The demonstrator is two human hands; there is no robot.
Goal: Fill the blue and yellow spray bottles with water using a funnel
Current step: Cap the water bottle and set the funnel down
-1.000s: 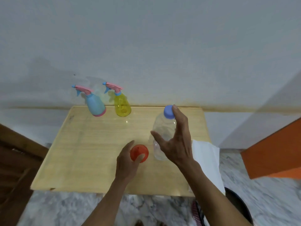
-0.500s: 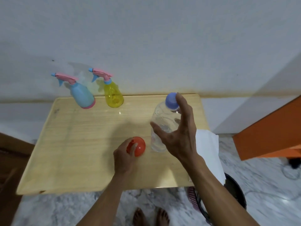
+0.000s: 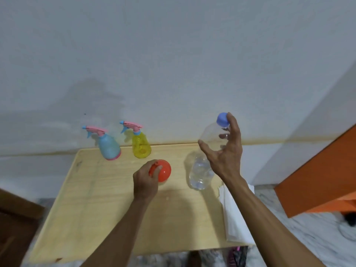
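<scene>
Item 1. Pale blue plastic spray bottle [image 3: 109,147] with pink trigger head and pink base ring: stands on the light wooden tabletop [image 3: 92,205], beyond and to the left of the left hand, well apart from it, close to the table's far edge. The nozzle points left.

Item 2. Translucent yellow plastic spray bottle [image 3: 141,145] with pink trigger head and blue collar: stands just right of the blue one, beyond the left hand and apart from it. Trigger heads sit on both bottles.

Item 3. Left hand [image 3: 145,181]: rests low over the table, fingers curled around the narrow part of the funnel, grasping it.

Item 4. Round orange-red plastic funnel [image 3: 162,171]: its wide dome shows at the right of the left hand's fingers, low at the tabletop; whether it touches the wood cannot be told.

Item 5. Large clear plastic water bottle [image 3: 201,173] with rounded blue cap [image 3: 222,118]: stands between the two hands, just left of the right palm, with water visible in its lower part.

Item 6. Right hand [image 3: 226,154]: fingers spread, thumb at the bottle's shoulder, one fingertip touching the cap's right side, other fingers seen behind the clear neck. The hand is loosely cupped, not clenched.

Item 7. White folded cloth [image 3: 234,218]: lies on the table's right edge, under the right forearm.
</scene>
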